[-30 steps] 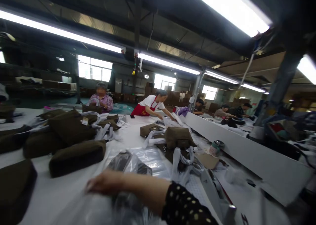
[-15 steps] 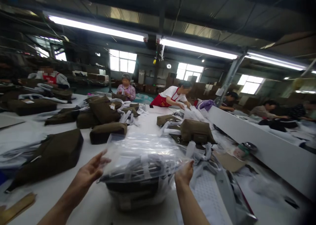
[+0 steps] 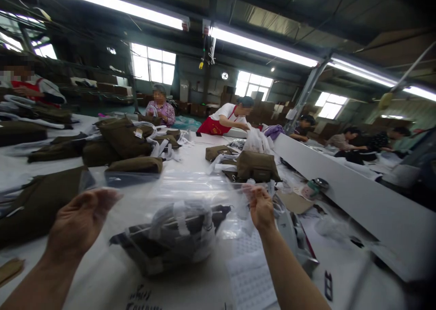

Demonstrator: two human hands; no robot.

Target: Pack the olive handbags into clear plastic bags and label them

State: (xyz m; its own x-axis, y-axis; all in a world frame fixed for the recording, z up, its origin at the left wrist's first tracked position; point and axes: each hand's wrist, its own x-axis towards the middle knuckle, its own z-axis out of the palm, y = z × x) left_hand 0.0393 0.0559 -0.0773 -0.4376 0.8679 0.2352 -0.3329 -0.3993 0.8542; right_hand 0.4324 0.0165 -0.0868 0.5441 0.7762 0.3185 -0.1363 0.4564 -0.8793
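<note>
A clear plastic bag (image 3: pixel 225 228) is stretched between my two hands at its upper edge. Inside it lies a dark handbag (image 3: pixel 146 246) whose handles are wrapped in white material. My left hand (image 3: pixel 80 217) pinches the bag's left corner, fingers closed on the film. At the opposite corner my right hand (image 3: pixel 260 205) grips the plastic between thumb and fingers. Below and right, a printed sheet (image 3: pixel 252 273) lies on the white table, partly seen through the film.
Olive-brown bags (image 3: pixel 119 137) are heaped at the left, and another brown bag (image 3: pixel 257 167) lies ahead. A white partition (image 3: pixel 340 196) runs along the right, with a jar (image 3: pixel 315 187) beside it. Across the table a co-worker in a red apron (image 3: pixel 218 124) bends over plastic.
My hands have moved farther apart and slightly up, pulling the plastic bag's edge taut. The wrapped handbag now sits a little lower left in view, and the camera has turned slightly.
</note>
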